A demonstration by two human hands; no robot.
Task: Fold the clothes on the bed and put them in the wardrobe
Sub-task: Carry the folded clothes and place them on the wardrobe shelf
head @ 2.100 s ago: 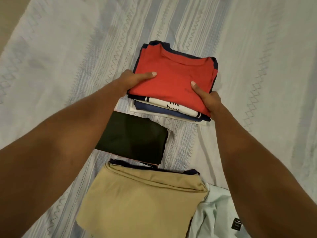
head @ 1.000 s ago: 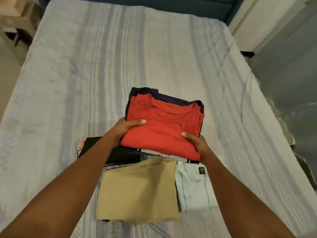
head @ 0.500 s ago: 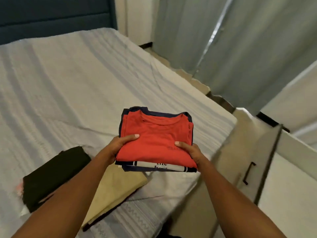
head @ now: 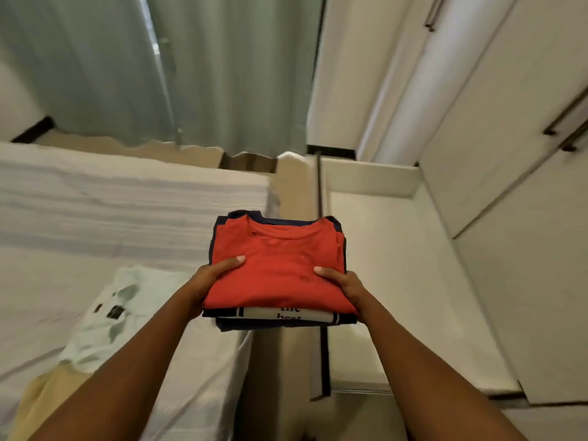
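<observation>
Holding the stack of folded clothes [head: 280, 281] from both sides, the person stands at the corner of the bed [head: 127, 218], w/ the stack in the air over the gap between the bed and the wardrobe [head: 509, 154]. The left hand [head: 211, 280] grips the left edge, its thumb laid on the red T-shirt [head: 280, 259] on top and the fingers underneath (hidden from the camera). The right hand [head: 343, 286] does the same on the right edge. Under the red shirt there is a white layer w/ printed letters and dark navy layers.

On the right a door [head: 320, 361] shows edge-on, and beyond it is a white flat surface [head: 381, 265], prob. the open bottom compartment of the wardrobe. A pale mint garment [head: 105, 313] and a tan garment [head: 41, 399] lie on the bed, so I judge that more trips remain.

What could go wrong:
- **Sliding layers:** the hands hold the stack nearer to its close end, so the far part may sag. The layers may slide forward if the hands tilt.
- **The door:** its edge is very near the path, and a bump there could shift the top shirt and open the folds.
- **Setting down:** the fingers must come out w/o dragging the lowest layer.
</observation>
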